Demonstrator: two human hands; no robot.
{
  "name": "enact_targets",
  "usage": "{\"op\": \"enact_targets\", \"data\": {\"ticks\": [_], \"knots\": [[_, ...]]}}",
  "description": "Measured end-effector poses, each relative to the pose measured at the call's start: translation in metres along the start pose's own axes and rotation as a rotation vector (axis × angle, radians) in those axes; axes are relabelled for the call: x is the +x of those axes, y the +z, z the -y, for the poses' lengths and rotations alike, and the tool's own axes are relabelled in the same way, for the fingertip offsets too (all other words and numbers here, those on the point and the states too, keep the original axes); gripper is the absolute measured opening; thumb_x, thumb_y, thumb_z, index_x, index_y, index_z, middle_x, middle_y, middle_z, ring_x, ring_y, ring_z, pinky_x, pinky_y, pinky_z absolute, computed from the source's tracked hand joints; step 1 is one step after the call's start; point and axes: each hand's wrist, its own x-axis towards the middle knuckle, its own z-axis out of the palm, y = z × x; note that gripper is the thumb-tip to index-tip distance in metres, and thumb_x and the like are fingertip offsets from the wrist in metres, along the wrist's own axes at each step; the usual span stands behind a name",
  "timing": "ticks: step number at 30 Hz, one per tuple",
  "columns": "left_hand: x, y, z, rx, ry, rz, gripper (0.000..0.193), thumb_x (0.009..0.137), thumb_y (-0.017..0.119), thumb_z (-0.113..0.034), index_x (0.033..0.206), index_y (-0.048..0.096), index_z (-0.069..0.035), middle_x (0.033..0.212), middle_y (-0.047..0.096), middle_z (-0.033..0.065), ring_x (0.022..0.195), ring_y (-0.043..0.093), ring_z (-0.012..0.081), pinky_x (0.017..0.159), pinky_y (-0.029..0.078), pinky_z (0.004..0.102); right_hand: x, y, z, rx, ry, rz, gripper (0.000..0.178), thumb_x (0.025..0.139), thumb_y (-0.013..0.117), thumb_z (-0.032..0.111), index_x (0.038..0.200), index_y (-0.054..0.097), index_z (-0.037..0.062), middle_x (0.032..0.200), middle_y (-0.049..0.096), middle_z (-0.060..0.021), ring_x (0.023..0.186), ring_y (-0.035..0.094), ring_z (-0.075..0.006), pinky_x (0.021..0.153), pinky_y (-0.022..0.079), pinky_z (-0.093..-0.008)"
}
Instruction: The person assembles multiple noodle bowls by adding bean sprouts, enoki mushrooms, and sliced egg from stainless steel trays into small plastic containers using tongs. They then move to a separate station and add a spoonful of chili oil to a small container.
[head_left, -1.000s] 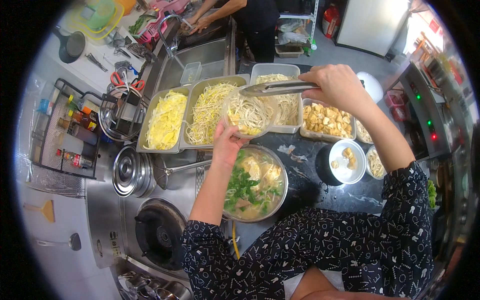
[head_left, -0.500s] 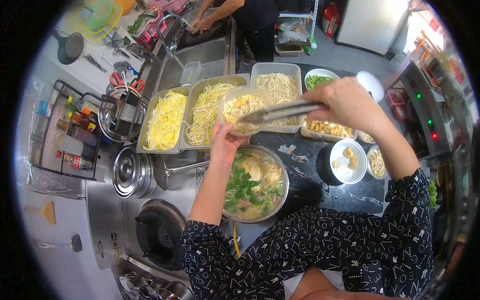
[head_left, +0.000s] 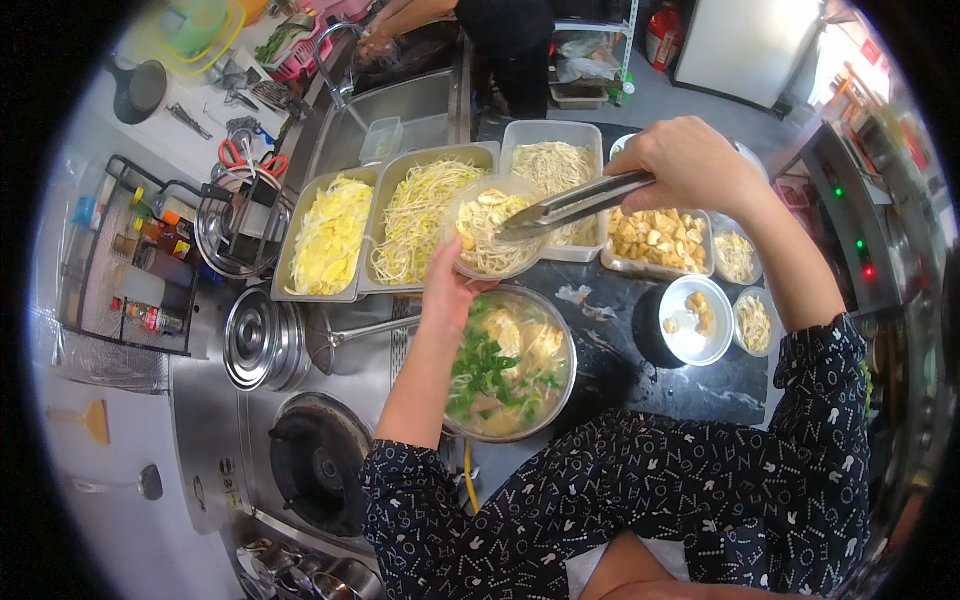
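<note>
My left hand (head_left: 456, 285) holds up a round clear plastic bowl (head_left: 462, 210) of pale noodle-like strands with yellowish pieces. In my right hand (head_left: 690, 165) are metal tongs (head_left: 585, 203), their tips down in the bowl's food. Below the bowl stands a large metal pot (head_left: 570, 385) of broth with green leaves, sprouts and yellow chunks. Behind it are trays of shredded cabbage (head_left: 328, 240), bean sprouts (head_left: 415, 215) and pale strips (head_left: 555, 170). A tub of golden-brown cubes (head_left: 655, 240) sits under my right hand.
A white bowl with a few chunks (head_left: 690, 322) and small filled bowls (head_left: 752, 322) stand on the dark counter at right. To the left are a burner (head_left: 322, 468), stacked metal lids (head_left: 262, 340) and a strainer handle (head_left: 375, 330). Another person's hands (head_left: 378, 42) work at the sink.
My right hand has shifted slightly up, and the tongs now slant more steeply into the bowl. The bowl has moved a little right. The other person's hands have shifted left.
</note>
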Motion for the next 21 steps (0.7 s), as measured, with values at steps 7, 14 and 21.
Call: {"op": "enact_targets", "data": {"ticks": [7,14,21], "knots": [[0.000,0.022,0.009,0.152,0.136,0.053,0.055,0.091,0.065,-0.018,0.140,0.040,-0.011,0.123,0.058,0.0074,0.106,0.062,0.0195,0.079,0.058,0.0378,0.001,0.018,-0.019,0.059,-0.003,-0.060,0.034,0.077,0.075,0.037,0.099,0.073,0.0116,0.072,0.069,-0.0098,0.072,0.067,-0.0295,0.066,0.052,-0.0414],[-0.030,-0.010,0.008,0.061,0.191,-0.106,0.065,0.086,0.070,-0.015,0.142,0.037,-0.009,0.122,0.058,0.0081,0.105,0.061,0.0207,0.077,0.055,0.0361,0.008,0.016,0.024,0.067,-0.164,-0.097,0.040,0.081,0.070,0.043,0.102,0.072,0.0096,0.077,0.067,-0.0146,0.075,0.065,-0.0342,0.070,0.051,-0.0442],[-0.059,0.031,0.034,0.000,0.124,-0.233,0.081,0.086,0.066,-0.003,0.152,0.020,-0.010,0.144,0.041,0.0172,0.117,0.055,0.0280,0.079,0.056,0.0430,-0.039,0.033,0.007,0.243,-0.052,0.014,0.039,0.077,0.071,0.022,0.109,0.066,-0.0002,0.095,0.066,-0.0206,0.083,0.064,-0.0381,0.073,0.049,-0.0415]]}}
